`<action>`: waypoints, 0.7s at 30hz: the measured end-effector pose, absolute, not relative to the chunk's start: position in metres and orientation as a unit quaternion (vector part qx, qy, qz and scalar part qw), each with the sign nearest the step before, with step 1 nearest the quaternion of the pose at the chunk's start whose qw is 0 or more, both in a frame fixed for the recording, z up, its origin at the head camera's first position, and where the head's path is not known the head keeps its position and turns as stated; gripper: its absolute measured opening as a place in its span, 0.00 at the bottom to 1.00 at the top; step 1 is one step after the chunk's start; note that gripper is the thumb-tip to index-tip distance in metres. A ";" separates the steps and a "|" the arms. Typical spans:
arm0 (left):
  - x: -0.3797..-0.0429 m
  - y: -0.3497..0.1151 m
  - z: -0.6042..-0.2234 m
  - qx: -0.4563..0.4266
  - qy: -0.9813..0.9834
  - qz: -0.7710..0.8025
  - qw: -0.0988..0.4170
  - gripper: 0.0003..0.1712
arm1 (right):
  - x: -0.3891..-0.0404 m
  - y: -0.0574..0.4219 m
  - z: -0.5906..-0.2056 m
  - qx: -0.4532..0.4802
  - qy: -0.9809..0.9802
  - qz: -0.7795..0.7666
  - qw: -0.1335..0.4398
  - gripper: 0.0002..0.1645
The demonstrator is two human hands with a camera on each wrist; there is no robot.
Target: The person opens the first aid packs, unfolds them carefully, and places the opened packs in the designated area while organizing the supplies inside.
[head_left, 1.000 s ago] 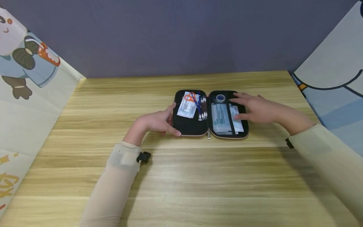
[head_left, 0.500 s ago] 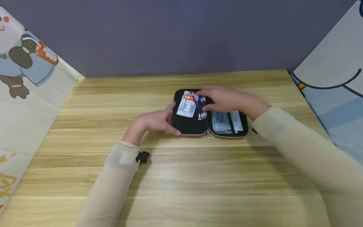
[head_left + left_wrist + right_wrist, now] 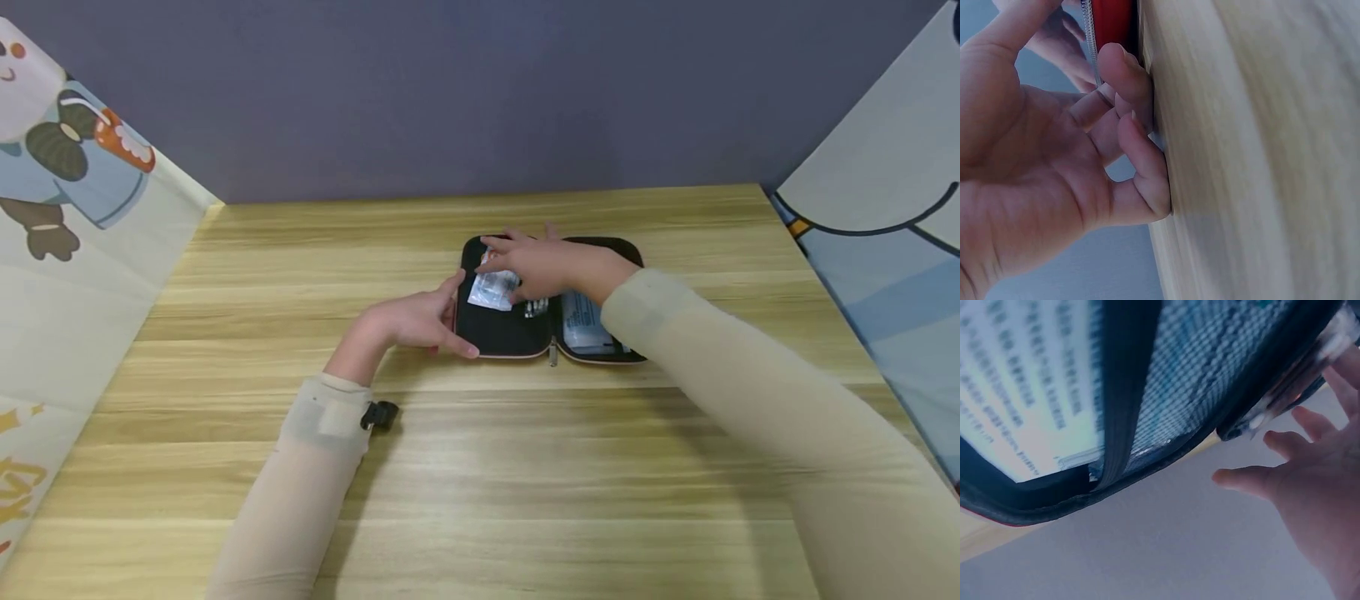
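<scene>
An open zippered first-aid case [image 3: 501, 340] lies on the table, its red outside [image 3: 1112, 28] showing in the left wrist view. My left hand [image 3: 408, 323] grips its left edge, thumb at the near corner and lower fingers curled against the table. Above the left half hovers my right hand [image 3: 547, 268], fingers spread; I cannot tell whether they touch anything. Beneath it are a white packet [image 3: 491, 292] and a bundle of cotton swabs [image 3: 536, 308], while the orange-handled scissors are almost wholly covered. Bluish dressing packets [image 3: 585, 323] sit under a black strap [image 3: 1125, 381] in the right half.
A wood-grain table [image 3: 480, 467] carries the case near its far side. Behind it rises a dark grey-blue wall [image 3: 480, 100], with cartoon-printed panels [image 3: 90, 167] at both sides. A zipper pull [image 3: 553, 357] hangs at the case's near middle.
My right hand has moved left from the case's right half to above the scissors and white packet in the left half. The left hand has stayed at the case's left edge.
</scene>
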State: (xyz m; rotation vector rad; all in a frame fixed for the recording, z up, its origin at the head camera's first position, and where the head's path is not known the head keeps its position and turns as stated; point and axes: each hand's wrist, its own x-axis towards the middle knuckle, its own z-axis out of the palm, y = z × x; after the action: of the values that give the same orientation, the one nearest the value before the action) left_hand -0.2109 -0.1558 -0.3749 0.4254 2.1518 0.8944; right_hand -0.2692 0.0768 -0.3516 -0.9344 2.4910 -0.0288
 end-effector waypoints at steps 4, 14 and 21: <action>-0.211 -0.157 -0.375 0.166 0.841 0.349 0.378 0.80 | -0.270 0.070 -0.355 -0.333 0.912 0.020 0.239 0.44; -0.211 -0.158 -0.376 0.166 0.841 0.350 0.377 0.78 | -0.276 0.072 -0.355 -0.380 0.902 -0.087 0.185 0.31; -0.210 -0.154 -0.375 0.159 0.837 0.363 0.377 0.80 | -0.278 0.095 -0.341 -0.296 0.862 -0.368 0.183 0.37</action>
State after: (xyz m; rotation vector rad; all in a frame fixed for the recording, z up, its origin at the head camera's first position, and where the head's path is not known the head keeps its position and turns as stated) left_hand -0.2098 -0.1543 -0.3749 0.4071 2.1405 0.9291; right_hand -0.2781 0.0946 -0.3408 -0.8365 2.4318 -1.0394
